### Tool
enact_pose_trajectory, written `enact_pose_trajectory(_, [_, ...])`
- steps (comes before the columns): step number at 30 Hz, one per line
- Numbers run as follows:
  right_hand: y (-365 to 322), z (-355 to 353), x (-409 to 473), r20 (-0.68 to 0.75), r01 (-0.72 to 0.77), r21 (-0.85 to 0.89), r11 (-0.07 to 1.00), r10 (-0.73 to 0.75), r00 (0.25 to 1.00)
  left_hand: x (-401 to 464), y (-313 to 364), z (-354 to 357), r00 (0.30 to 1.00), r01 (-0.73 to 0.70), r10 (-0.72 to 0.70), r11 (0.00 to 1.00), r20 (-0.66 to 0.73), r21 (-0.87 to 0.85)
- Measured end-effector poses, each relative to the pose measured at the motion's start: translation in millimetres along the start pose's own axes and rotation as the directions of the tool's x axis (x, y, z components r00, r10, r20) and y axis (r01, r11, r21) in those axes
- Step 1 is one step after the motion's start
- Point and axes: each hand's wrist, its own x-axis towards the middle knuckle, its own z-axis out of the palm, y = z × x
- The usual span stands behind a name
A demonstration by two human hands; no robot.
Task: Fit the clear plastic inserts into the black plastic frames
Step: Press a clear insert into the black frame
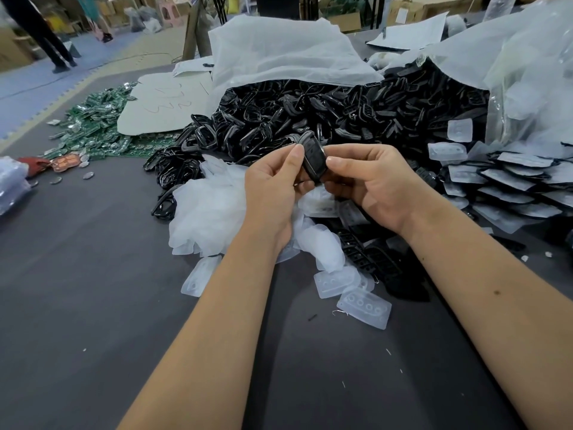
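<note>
Between my two hands, over the dark table, sits one black frame — much of it hidden. My left hand covers its near left edge with thumb and curled fingers, and my right hand pinches its right side, thumb tip on the rim. Whether a clear insert already sits inside it I cannot tell; the face looks dark and a little blurred. Both hands are grasping the frame, neither one slack.

It stands tilted, its long axis running from upper left, away from me, down toward my palms, the rounded top end poking above my fingertips.

Just beneath my hands lies a loose heap of clear inserts, several spilled nearer me, one showing four round holes. Beyond my fingers the pile of black frames spills from a white bag. To my right, finished pieces lie stacked in overlapping rows, cut off by the edge. Green circuit boards lie far left.
</note>
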Motion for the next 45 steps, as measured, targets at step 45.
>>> enact_pose_trajectory(45, [5.7, 15.8, -3.4, 0.007, 0.33, -0.873, 0.358, -0.668, 0.744, -1.7, -12.2, 6.0, 0.975, -0.207, 0.178, 0.942, 0.131, 0.263])
